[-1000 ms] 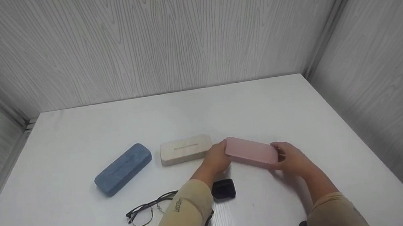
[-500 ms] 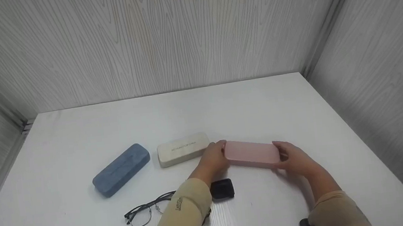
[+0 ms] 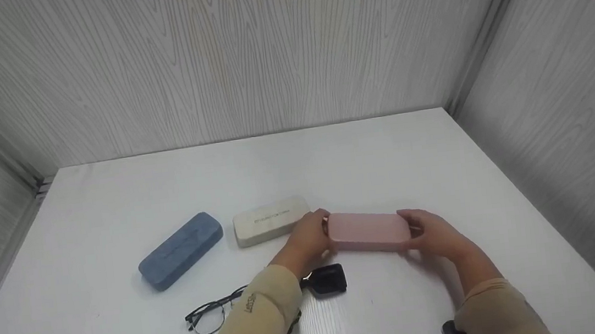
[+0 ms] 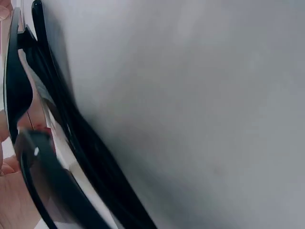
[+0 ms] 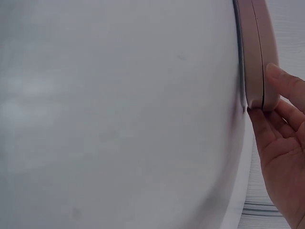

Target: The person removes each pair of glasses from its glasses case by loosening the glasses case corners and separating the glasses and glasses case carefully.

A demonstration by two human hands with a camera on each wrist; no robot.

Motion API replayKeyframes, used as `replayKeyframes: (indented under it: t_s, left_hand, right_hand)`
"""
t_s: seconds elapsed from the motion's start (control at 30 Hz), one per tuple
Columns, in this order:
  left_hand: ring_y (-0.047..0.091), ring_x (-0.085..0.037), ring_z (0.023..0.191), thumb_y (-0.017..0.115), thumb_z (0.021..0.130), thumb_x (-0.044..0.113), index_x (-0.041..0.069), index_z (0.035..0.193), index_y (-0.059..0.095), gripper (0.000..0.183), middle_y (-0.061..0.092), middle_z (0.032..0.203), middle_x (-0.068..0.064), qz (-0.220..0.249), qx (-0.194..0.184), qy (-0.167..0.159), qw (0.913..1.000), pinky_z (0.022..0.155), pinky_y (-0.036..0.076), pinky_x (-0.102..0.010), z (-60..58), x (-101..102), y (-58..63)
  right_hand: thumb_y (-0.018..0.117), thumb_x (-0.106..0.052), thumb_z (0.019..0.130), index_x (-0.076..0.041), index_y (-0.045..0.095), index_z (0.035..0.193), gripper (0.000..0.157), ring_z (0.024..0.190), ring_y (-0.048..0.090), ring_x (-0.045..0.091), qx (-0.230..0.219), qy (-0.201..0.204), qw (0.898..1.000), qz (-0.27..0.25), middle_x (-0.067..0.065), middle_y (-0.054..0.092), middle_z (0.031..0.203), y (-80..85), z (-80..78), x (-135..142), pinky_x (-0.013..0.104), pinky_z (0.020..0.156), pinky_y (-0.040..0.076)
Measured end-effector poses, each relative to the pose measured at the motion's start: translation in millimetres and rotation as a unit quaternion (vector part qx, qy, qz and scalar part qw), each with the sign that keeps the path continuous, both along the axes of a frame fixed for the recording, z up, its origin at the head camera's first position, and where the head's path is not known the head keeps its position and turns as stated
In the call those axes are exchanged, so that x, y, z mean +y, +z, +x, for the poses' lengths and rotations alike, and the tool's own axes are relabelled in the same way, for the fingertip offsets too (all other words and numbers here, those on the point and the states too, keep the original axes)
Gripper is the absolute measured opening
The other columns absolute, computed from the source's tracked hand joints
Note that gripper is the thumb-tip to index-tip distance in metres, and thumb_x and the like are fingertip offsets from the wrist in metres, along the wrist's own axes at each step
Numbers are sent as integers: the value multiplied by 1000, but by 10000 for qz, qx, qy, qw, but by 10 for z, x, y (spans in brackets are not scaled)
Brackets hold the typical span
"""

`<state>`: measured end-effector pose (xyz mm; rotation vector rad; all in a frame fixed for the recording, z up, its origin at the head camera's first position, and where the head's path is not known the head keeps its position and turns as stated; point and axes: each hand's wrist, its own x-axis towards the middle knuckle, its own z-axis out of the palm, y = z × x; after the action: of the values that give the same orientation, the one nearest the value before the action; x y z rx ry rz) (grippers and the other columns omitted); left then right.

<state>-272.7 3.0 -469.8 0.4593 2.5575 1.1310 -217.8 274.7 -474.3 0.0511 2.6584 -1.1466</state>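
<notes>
A pink glasses case [image 3: 368, 228] lies lengthwise between my two hands in the head view, its lid down. My left hand [image 3: 309, 236] grips its left end, and my right hand [image 3: 433, 234] grips the right end with thumb and fingers. In the right wrist view, the right hand [image 5: 286, 143] pinches the corner of the case [image 5: 259, 57], where a thin seam runs along the side. Black-framed sunglasses [image 3: 327, 281] lie under the left forearm. Their dark frame [image 4: 90, 152] fills the near part of the left wrist view and partly hides the left hand [image 4: 19, 198].
A cream glasses case [image 3: 270, 222] with lettering sits just left of the left hand. Further left is a blue glasses case [image 3: 181, 251], set at a slant. Thin-framed eyeglasses [image 3: 208, 314] lie partly behind the left sleeve. Grey wood-grain panels [image 3: 241, 56] enclose the white table [image 3: 113, 197].
The pink case has turned to lie straighter, its left end coming nearer to me, both hands still gripping it. My left forearm has shifted left, baring more of the sunglasses.
</notes>
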Motion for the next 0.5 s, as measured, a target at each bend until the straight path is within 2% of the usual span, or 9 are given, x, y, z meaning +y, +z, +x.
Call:
replayKeyframes:
  t_s: [0.2,0.5]
  left_hand:
    - [49,-22,112,79,60,0,8,128,46,77,52,121,-6,38,-410,113,9991,101,36,-35,38,-112,58]
    - [53,-20,101,83,57,9,2,125,46,77,56,109,-8,-284,67,-103,9995,95,41,-33,93,-331,40]
  right_hand:
    - [76,-18,72,-15,42,137,73,130,34,28,-87,62,9998,-170,7,39,141,46,-18,-77,44,105,30]
    - [76,-20,73,-14,43,136,72,131,34,27,-1,300,9995,94,6,40,140,44,-69,-264,44,106,28]
